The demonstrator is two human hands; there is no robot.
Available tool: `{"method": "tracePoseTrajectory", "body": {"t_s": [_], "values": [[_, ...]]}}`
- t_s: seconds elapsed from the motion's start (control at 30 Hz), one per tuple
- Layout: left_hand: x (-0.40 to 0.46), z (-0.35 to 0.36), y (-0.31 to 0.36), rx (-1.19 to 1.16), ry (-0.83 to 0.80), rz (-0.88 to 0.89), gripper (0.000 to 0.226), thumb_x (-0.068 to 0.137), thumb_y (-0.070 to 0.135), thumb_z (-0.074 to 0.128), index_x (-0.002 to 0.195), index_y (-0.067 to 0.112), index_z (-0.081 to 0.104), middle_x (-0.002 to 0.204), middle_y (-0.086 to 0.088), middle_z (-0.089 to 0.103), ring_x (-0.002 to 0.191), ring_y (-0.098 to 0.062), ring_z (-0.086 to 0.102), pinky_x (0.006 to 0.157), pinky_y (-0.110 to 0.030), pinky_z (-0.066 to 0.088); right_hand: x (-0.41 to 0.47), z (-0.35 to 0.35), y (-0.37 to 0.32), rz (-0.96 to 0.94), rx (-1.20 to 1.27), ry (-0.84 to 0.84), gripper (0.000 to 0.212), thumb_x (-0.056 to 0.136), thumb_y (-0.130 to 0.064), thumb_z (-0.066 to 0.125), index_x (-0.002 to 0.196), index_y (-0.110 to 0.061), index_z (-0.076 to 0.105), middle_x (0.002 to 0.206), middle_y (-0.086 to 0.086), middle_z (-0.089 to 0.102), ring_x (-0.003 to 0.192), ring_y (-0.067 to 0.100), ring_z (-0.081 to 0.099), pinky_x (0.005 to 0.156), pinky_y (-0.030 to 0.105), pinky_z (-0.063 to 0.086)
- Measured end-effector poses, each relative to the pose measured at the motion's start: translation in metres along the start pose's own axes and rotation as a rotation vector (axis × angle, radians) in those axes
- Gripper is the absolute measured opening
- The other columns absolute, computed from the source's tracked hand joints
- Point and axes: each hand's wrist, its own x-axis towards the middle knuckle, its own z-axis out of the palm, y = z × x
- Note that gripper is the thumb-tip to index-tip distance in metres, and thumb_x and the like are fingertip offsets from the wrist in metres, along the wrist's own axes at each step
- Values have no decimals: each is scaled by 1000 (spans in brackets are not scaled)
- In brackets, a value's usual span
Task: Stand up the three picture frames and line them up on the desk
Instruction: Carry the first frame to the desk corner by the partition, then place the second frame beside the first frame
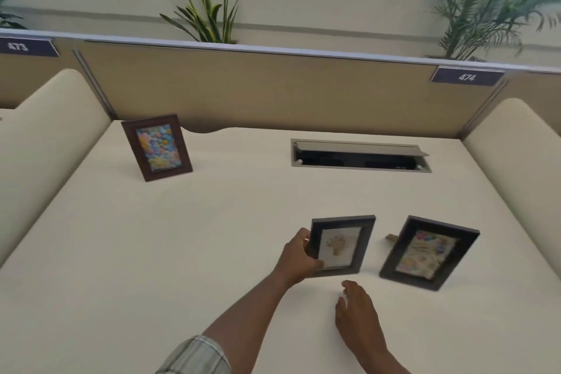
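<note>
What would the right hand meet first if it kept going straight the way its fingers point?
Probably the grey frame held by the left hand; the right hand points at its lower edge, though depth is unclear.

Soft window daylight, slight motion blur

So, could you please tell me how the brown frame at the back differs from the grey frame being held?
The brown frame stands untouched at the desk's far left; the grey frame is near the front, in the left hand's grip. The brown frame shows a bright multicoloured picture; the grey frame shows a pale drawing on white. The brown frame is reddish wood-toned, the grey frame dark. Both are upright, portrait-oriented.
</note>
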Motion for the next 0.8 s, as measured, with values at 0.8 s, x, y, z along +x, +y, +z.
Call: {"method": "tracePoseTrajectory", "body": {"t_s": [0.8], "values": [[25, -73, 32, -55, 175, -24, 56, 73, -8, 54, 122, 17, 55, 122, -9, 64, 116, -23, 57, 89, -38, 57, 117, -11, -80, -189, 186, 147, 25, 96, -32, 49, 119, -25, 41, 113, 4, 63, 95, 23, 62, 75, 43, 58]]}}
